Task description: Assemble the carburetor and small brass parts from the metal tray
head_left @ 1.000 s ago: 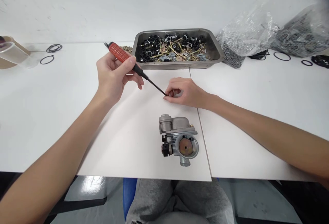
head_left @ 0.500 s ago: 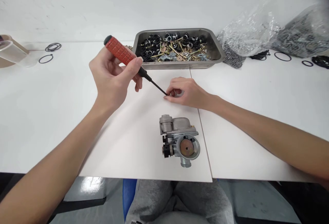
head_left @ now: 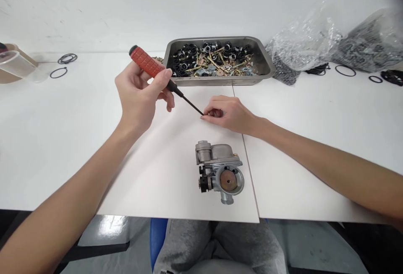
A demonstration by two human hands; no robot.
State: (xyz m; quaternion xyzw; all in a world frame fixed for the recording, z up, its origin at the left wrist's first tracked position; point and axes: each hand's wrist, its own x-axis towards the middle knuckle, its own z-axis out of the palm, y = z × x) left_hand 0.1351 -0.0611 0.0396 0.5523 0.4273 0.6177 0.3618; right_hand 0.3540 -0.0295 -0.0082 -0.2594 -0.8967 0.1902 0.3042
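Observation:
My left hand [head_left: 141,89] is closed round the red and black handle of a screwdriver [head_left: 147,63], held at a slant with its dark shaft pointing down to the right. The shaft's tip meets the fingertips of my right hand [head_left: 225,112], whose thumb and index finger are pinched together just above the table. Whether a small part sits in that pinch is hidden. Nearer to me a grey metal carburetor [head_left: 217,173] lies on the white table, its round bore with a copper-coloured disc facing me.
Behind my hands stands a metal tray [head_left: 220,82] of mixed small black, brass and silver parts. Plastic bags [head_left: 305,43] of parts lie at the back right, near black rubber rings [head_left: 345,71]. A clear plastic cup [head_left: 19,66] lies tipped at the far left beside more rings [head_left: 58,72].
The two hands and the screwdriver hold nearly the same pose. My left hand has shifted very slightly to the right. The carburetor has not moved.

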